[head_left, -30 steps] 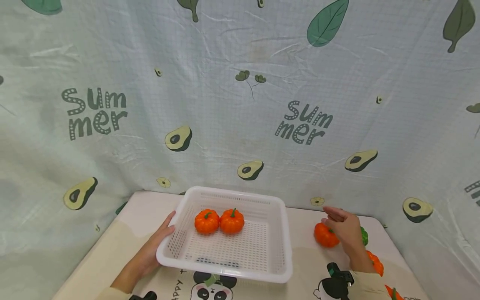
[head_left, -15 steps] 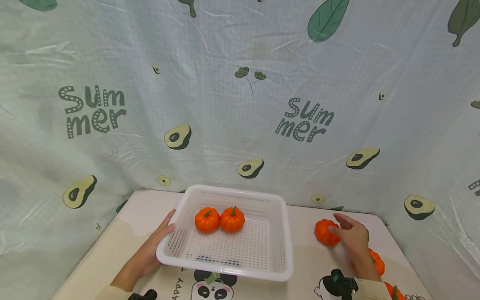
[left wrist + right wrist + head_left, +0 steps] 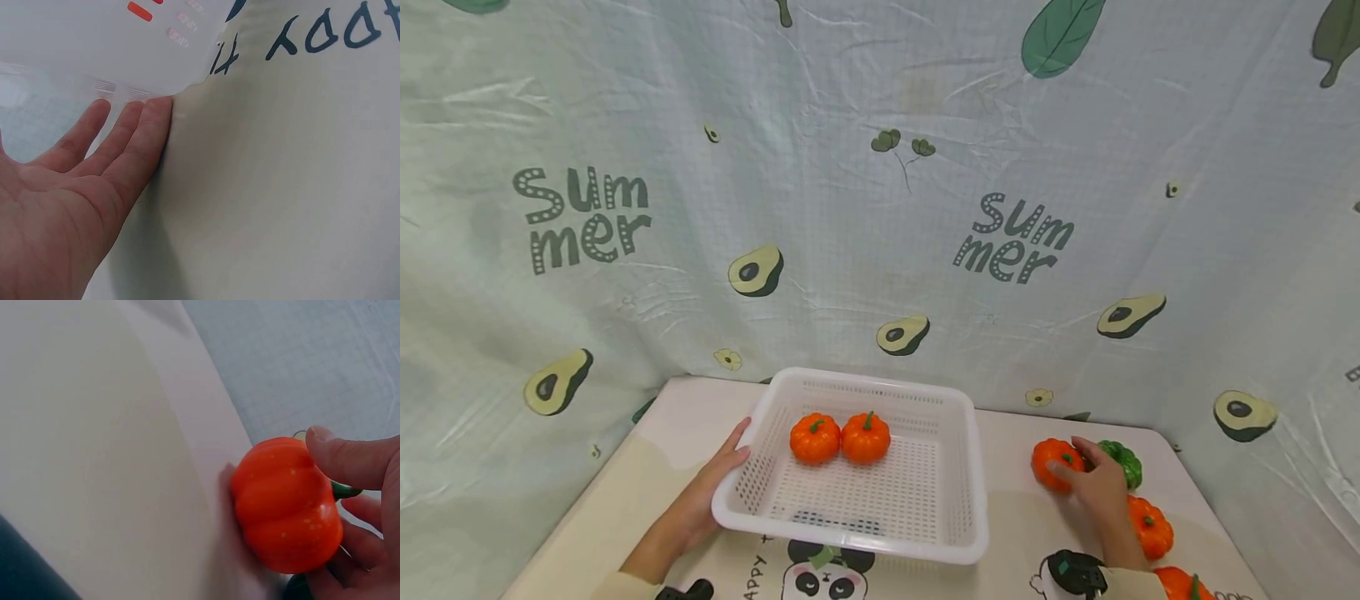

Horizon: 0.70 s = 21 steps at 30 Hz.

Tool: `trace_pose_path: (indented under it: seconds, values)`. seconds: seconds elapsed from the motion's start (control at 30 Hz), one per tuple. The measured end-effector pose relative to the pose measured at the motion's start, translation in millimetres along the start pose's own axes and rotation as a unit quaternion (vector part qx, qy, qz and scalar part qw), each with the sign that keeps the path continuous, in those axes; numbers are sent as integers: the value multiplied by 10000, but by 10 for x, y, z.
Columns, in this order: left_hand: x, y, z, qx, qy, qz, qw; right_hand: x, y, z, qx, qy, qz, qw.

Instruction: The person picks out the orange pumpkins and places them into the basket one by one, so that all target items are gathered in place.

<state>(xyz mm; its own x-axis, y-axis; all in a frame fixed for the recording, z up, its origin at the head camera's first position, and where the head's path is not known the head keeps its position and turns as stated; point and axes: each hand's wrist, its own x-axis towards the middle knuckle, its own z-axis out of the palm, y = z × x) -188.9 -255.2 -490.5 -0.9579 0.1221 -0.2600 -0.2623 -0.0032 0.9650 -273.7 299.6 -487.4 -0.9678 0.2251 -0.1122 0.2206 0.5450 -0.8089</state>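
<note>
My right hand (image 3: 1103,493) holds an orange pumpkin (image 3: 1049,463) with a green stem, at the right of the table. In the right wrist view the thumb (image 3: 353,461) lies on one side of this pumpkin (image 3: 284,509), and curled fingers reach around the other. My left hand (image 3: 703,493) rests against the left wall of a white plastic basket (image 3: 857,546). The left wrist view shows its fingers (image 3: 134,134) extended, their tips touching the basket's outer side. Inside the basket, two orange pumpkins (image 3: 866,438) sit side by side toward the back left.
Right of my right hand lie a green pumpkin-shaped vegetable (image 3: 1123,463), an orange pumpkin (image 3: 1150,528) and another orange one (image 3: 1180,583) near the lower edge. A printed curtain (image 3: 835,208) hangs behind the pale table (image 3: 617,508).
My right hand has come down from above the pumpkin and closed its thumb and fingers around it. The green vegetable shows more now. The left hand and the basket have stayed put.
</note>
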Motion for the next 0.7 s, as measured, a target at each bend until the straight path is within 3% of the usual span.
trace_pose_path:
  seconds: [0.43, 0.7]
  values:
    - [-30, -3, -31, -139, -164, 38, 9998, 13, 0, 123, -556, 263, 5, 9981]
    - [-18, -2, -23, -88, -156, 44, 9998, 12, 12, 128, -452, 203, 11, 9988]
